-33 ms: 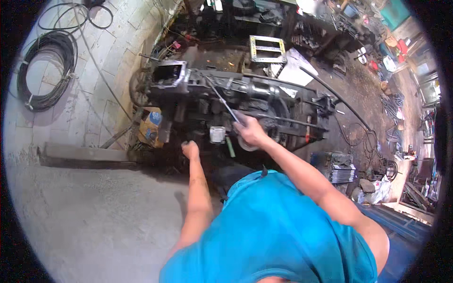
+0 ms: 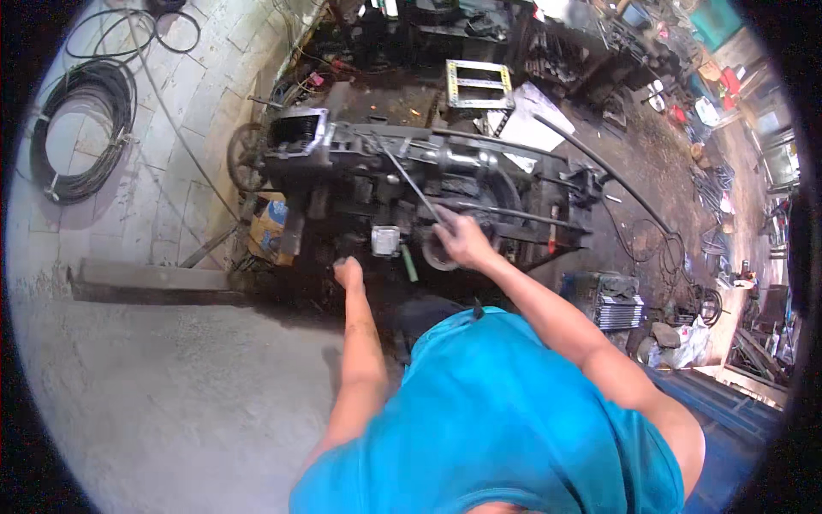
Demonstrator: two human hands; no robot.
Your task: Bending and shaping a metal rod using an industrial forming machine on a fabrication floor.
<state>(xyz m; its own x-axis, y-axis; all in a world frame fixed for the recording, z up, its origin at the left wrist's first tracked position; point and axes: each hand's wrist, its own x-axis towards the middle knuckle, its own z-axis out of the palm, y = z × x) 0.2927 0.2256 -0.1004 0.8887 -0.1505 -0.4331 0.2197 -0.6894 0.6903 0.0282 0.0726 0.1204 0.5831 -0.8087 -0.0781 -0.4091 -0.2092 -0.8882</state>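
My right hand [image 2: 469,242] is closed round the near end of a long, thin metal bar [image 2: 409,180]. The bar slants up and left across a dark, greasy machine frame [image 2: 411,158], its far tip over the upper parts. My left hand [image 2: 348,272] is closed low at the machine's near side; shadow hides what its fingers grip, if anything. Between my hands sit a pale square metal part [image 2: 386,241] and a short green strip [image 2: 409,263]. An open rectangular housing [image 2: 297,130] stands at the machine's left end.
A yellow-and-white metal frame [image 2: 479,84] and a white sheet [image 2: 531,120] lie beyond the machine. A long dark rod [image 2: 599,167] slopes down at right, above a finned metal block [image 2: 618,301]. Coiled black cable [image 2: 128,103] lies on the left tiles, near a low concrete ledge [image 2: 154,278].
My right hand has shifted slightly right against the machine, with the bar in it. My left hand stays nearly in place. The whole scene sits a little further left in view.
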